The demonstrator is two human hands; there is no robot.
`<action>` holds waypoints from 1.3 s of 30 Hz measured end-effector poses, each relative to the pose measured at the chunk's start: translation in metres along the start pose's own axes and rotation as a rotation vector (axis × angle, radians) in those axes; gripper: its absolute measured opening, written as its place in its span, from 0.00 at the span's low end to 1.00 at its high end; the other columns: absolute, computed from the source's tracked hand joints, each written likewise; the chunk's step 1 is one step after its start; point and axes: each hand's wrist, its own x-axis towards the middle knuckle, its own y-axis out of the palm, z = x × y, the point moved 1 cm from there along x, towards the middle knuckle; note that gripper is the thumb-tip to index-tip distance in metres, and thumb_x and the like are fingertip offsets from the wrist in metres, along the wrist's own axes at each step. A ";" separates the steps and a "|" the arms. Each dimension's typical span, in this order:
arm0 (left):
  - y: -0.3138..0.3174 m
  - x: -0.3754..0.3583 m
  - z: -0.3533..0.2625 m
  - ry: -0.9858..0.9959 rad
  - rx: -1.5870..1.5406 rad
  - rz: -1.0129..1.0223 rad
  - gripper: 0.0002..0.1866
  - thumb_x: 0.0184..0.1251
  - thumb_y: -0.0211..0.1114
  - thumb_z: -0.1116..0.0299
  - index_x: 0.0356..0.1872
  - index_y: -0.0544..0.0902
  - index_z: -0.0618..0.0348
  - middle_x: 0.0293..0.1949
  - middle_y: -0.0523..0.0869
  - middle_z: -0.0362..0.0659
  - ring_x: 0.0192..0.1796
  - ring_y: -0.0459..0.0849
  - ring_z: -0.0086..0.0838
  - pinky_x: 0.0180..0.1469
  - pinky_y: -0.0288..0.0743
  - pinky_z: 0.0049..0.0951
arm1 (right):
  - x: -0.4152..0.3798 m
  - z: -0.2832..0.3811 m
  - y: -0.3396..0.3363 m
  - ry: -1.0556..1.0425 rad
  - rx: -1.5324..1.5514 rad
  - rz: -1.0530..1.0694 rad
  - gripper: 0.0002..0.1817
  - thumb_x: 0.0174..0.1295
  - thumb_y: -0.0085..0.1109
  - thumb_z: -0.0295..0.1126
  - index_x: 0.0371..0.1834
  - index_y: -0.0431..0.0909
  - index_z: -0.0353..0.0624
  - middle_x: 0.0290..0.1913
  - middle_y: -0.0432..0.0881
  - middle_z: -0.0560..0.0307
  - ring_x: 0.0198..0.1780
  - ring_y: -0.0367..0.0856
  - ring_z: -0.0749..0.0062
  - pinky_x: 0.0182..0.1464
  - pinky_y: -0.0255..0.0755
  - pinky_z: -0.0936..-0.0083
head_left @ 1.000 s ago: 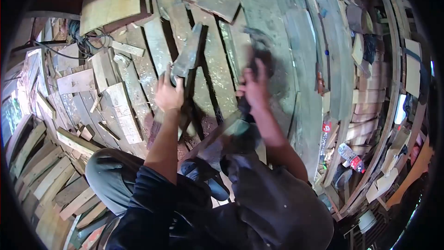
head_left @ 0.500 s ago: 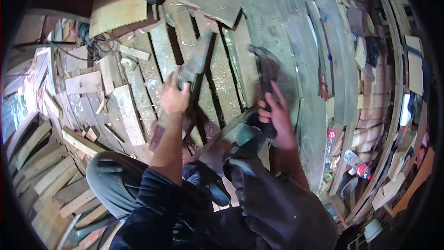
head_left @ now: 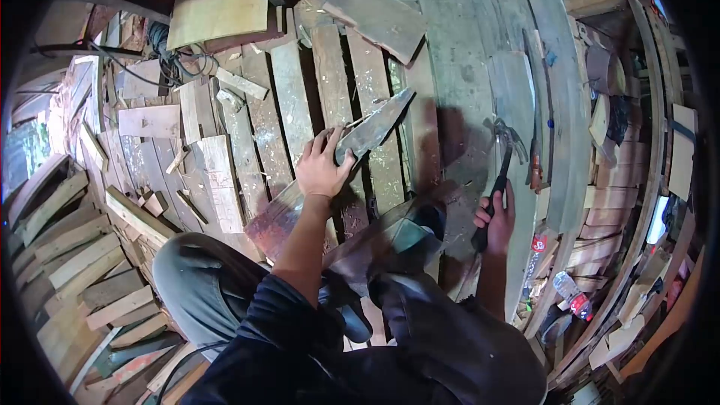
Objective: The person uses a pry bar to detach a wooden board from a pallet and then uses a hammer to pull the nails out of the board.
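Observation:
My left hand [head_left: 322,169] grips a weathered wooden board [head_left: 379,126], its fingers over the far edge and its thumb on the near side. The board lies at a slant across the slats, with a pointed, broken end to the upper right and a reddish end near my knee. My palm hides part of its middle. My right hand [head_left: 495,221] is wrapped round the dark handle of a claw hammer [head_left: 508,142], whose head points up and away, apart from the board. Another plank [head_left: 360,236] lies near my feet.
Gapped slats [head_left: 289,82] form the floor ahead. A loose flat board [head_left: 379,19] lies beyond. Stacked offcuts [head_left: 90,262] fill the left side. At the right are a red-handled tool [head_left: 535,169], a plastic bottle [head_left: 574,296] and stacked wood. Cables [head_left: 161,49] coil at the upper left.
My left hand has turned the board from steeply upright in view to a flatter slant. My right hand has moved rightward with the hammer, away from the board. The view has shifted slightly.

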 end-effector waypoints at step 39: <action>-0.022 0.018 0.050 -0.224 -0.803 0.574 0.46 0.62 0.67 0.46 0.74 0.56 0.58 0.59 0.77 0.58 0.64 0.74 0.41 0.66 0.65 0.37 | -0.025 -0.038 0.003 0.102 0.051 0.152 0.31 0.73 0.49 0.34 0.76 0.50 0.64 0.30 0.71 0.61 0.19 0.63 0.82 0.18 0.61 0.82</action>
